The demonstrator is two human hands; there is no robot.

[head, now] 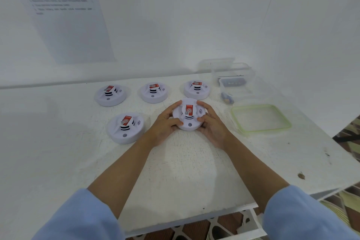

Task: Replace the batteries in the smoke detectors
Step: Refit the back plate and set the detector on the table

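Just left of the green-rimmed lid (261, 119), both hands, left hand (164, 124) and right hand (211, 122), have fingers curled around one smoke detector (188, 117), gripping its sides.

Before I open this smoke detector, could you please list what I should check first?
1. Grip: left hand and right hand hold the held detector from both sides: ok.
2. Held detector is above the table, away from its edge: ok.
3. Nearest other detector stands apart from the hands: ok.
4. Battery box is open, its lid lying beside it: ok.
5. Batteries fresh or used: cannot tell.
6. Battery door on the held detector: hidden, cannot tell.
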